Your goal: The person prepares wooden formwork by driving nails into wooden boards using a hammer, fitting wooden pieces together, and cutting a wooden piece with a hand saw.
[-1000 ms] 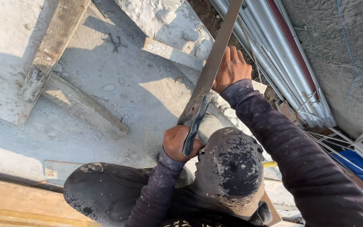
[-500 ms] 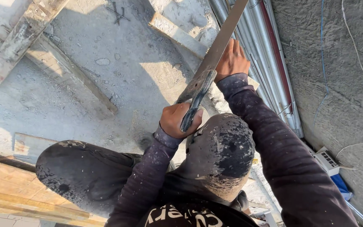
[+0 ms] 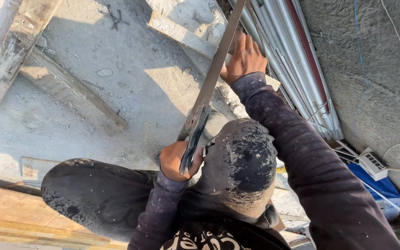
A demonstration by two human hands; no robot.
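My right hand [image 3: 244,58] is stretched forward and grips a long flat metal bar [image 3: 218,60] that slants from the top of the view down toward me. My left hand [image 3: 178,161] is closed on the dark handle of a tool [image 3: 191,139] that lies against the bar's lower end. Both sleeves are dark and dusty. A paint-spattered dark cap [image 3: 241,162] sits between my arms, and it hides what lies under the bar's lower end. My dark trouser leg [image 3: 93,194] fills the lower left.
Below is a rough concrete floor [image 3: 130,69] with weathered wooden planks [image 3: 77,90] lying on it. A bundle of white pipes [image 3: 292,60] runs along a rough grey wall [image 3: 371,69] at right. A white box [image 3: 372,163] and a blue sheet [image 3: 380,185] lie lower right, with an orange-brown board [image 3: 10,208] lower left.
Both hands keep their grips on the bar and the tool. The view has swung, so the planks now sit further left and the wall takes up more of the right side.
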